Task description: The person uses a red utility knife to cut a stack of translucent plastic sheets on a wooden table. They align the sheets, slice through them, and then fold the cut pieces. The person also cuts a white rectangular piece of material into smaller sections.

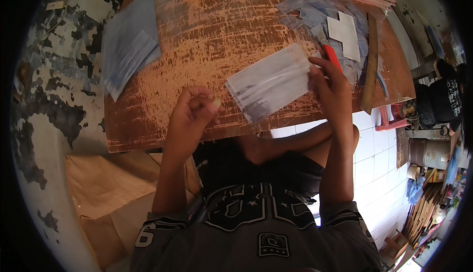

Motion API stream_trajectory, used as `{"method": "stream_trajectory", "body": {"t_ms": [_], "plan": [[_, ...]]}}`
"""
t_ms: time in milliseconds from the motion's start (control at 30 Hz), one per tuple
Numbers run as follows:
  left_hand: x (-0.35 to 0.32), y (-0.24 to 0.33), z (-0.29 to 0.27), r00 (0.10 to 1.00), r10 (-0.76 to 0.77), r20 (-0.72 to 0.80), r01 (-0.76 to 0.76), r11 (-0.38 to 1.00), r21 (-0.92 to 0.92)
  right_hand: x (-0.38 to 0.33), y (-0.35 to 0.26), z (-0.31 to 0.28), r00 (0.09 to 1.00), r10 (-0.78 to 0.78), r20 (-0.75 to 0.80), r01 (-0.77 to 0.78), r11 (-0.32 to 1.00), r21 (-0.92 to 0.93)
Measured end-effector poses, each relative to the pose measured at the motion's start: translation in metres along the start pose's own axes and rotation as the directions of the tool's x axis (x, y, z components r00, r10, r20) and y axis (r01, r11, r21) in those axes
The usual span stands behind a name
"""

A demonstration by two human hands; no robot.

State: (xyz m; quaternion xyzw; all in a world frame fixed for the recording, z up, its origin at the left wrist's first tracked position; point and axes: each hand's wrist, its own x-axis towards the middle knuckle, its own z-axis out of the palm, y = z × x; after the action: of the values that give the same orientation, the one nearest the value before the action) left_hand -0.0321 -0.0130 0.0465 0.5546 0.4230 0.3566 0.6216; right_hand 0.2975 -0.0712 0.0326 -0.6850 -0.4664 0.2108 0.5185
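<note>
Right hand (332, 82) pinches clear plastic sheet (271, 82) by its right end near the table's (192, 60) front edge, likely steadying it; left hand (188, 114), half-curled above table's front-left, can't tell if holding anything.

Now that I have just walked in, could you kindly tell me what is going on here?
A person's right hand grips the right end of a translucent, rectangular plastic packet over a worn brown wooden table. The left hand, loosely curled, is apart from the packet; whether it pinches anything is unclear. A stack of flat bluish plastic sheets lies at the left, and a heap of clear bluish plastic pieces at the far right.
</note>
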Motion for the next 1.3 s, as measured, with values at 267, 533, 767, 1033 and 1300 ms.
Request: {"method": "stream_trajectory", "body": {"t_ms": [267, 533, 767, 1033, 1300], "plan": [[-0.025, -0.005, 0.007, 0.982, -0.090, 0.169, 0.116, 0.982, -0.150, 0.004, 0.005, 0.016, 0.992, -0.127, -0.011, 0.112, 0.913, -0.392], [-0.022, -0.007, 0.008, 0.972, -0.127, 0.196, 0.190, 0.920, -0.344, 0.002, 0.003, 0.026, 0.986, -0.166, 0.027, 0.163, 0.899, -0.406], [-0.020, -0.014, 0.004, 0.977, -0.091, 0.193, 0.171, 0.873, -0.456, 0.011, 0.002, 0.025, 0.996, -0.038, 0.085, 0.061, 0.955, -0.290], [-0.018, -0.017, 0.002, 0.976, -0.116, 0.183, 0.194, 0.843, -0.502, 0.020, 0.009, 0.009, 0.975, 0.119, 0.187, -0.132, 0.990, 0.058], [-0.015, -0.022, 0.017, 0.996, -0.064, -0.059, 0.050, 0.976, -0.211, 0.009, -0.002, 0.014, 0.983, 0.085, 0.166, -0.158, 0.851, 0.501]]}}
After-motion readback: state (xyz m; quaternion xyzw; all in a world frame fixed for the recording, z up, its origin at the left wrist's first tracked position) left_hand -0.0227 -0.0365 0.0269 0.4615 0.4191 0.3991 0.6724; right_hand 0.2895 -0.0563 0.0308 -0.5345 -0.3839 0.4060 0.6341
